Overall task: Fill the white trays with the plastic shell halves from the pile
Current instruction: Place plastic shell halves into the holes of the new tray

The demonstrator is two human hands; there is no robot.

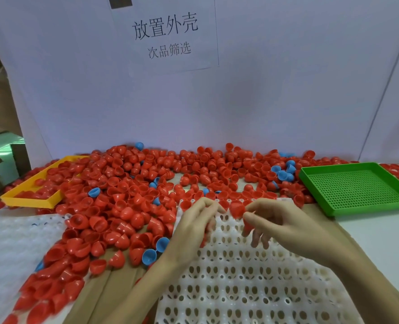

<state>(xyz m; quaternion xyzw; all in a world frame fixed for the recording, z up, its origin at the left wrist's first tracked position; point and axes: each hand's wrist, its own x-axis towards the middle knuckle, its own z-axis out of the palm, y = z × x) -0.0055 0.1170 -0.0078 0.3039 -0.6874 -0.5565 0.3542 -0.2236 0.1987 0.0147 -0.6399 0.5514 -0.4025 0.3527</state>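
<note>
While both hands are working at the white tray's [252, 284] 12 o'clock edge, shells could be slipping.
The right hand [285, 226] is pinching a red shell [237, 209]; the left hand [195, 226] is curling, contents unclear; a bump could be knocking the pile [128, 195] in.

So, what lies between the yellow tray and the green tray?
In the head view, the pile of red shell halves, with a few blue ones, fills the stretch between the yellow tray and the green tray.
</note>
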